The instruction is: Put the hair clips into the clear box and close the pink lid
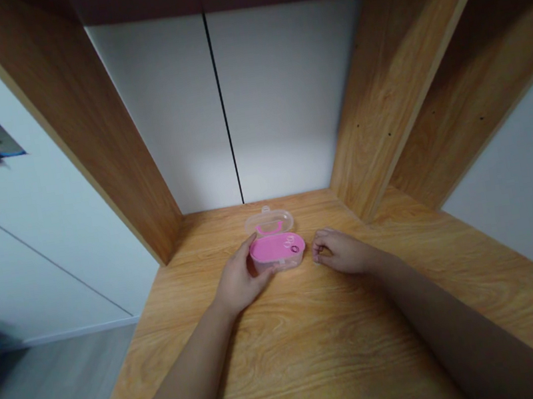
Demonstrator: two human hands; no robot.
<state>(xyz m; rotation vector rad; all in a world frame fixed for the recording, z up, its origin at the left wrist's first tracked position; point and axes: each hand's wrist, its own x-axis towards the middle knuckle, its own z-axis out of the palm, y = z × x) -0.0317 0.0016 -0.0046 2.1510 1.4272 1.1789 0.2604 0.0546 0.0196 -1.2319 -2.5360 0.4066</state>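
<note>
Arms (176,396) over bench (321,352), left hand (239,281) cupped against pink case (277,248), can't tell if gripping, right hand (340,252) loosely curled just beside it, holding nothing

Oval plastic case (277,251), pink inside, clear lid (269,223) lying open behind

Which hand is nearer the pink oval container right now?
Left. The left hand is against the container's left end, touching the pink oval container, while the right hand sits just off its right end, apart from it.
</note>
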